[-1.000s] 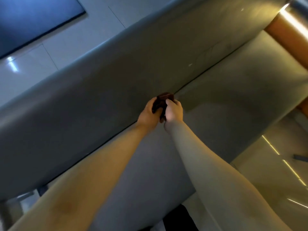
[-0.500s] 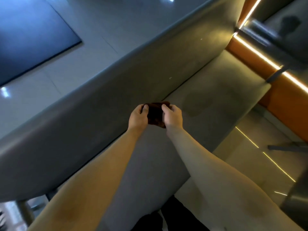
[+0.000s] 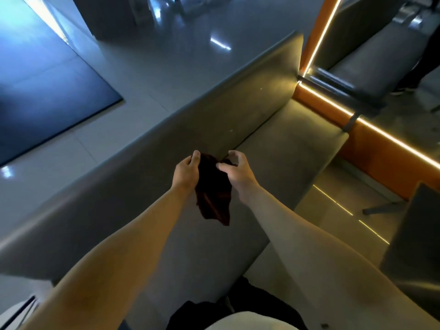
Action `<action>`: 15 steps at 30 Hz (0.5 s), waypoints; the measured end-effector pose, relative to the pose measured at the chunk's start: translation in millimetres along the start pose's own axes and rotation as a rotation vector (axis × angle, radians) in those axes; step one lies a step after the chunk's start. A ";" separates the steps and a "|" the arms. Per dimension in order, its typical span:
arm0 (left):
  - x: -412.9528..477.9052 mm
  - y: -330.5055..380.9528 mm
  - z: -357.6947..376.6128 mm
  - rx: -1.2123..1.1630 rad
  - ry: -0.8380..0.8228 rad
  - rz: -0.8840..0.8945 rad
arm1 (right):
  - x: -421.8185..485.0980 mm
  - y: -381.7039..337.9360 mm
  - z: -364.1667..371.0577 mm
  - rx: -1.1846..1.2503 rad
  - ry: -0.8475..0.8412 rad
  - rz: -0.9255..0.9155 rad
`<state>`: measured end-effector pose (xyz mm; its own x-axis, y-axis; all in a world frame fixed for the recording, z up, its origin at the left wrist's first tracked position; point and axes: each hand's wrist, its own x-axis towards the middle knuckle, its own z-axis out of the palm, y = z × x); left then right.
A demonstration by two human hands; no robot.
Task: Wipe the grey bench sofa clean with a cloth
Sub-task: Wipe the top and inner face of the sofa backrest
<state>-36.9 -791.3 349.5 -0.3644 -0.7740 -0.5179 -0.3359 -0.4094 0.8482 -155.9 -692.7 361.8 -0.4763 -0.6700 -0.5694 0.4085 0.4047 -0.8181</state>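
Observation:
A dark brown cloth (image 3: 214,194) hangs loose in the air above the grey bench sofa (image 3: 285,148). My left hand (image 3: 187,172) grips its upper left edge. My right hand (image 3: 234,170) pinches the upper right edge between thumb and fingers. Both hands are held a little above the seat, in front of the backrest (image 3: 142,177), and the cloth does not touch the sofa. The sofa's seat runs from near my body to the far right end.
An orange wall panel with lit strips (image 3: 385,144) stands past the sofa's far end. A dark table corner (image 3: 414,234) sits at the right. Glossy tiled floor (image 3: 147,67) lies behind the backrest, with a dark mat (image 3: 47,91) at the left.
The hands have lifted the cloth off the seam between seat and backrest and spread apart. The bunched cloth has unfolded and now hangs down.

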 end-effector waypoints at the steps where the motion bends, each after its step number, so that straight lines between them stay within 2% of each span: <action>1: -6.6 2.4 -1.9 -0.064 -0.001 -0.008 | -7.8 -0.2 -4.1 -0.030 -0.029 0.022; 4: -26.3 6.4 -7.6 -0.156 -0.031 -0.010 | -29.0 3.9 -13.9 -0.213 -0.098 0.069; 8: -40.4 6.0 -12.1 -0.035 -0.001 0.091 | -49.0 2.5 -24.5 -0.272 -0.088 0.086; 11: -48.3 8.9 -13.1 0.062 0.052 0.135 | -60.8 -5.5 -27.6 -0.166 -0.106 0.061; 15: -53.3 8.6 -9.1 0.161 0.041 0.154 | -63.6 -16.5 -30.5 -0.056 -0.066 -0.091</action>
<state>-12.5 -758.0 385.4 -0.3877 -0.8415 -0.3763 -0.4147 -0.2054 0.8865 -156.1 -637.7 409.1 -0.4562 -0.7444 -0.4876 0.3207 0.3736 -0.8704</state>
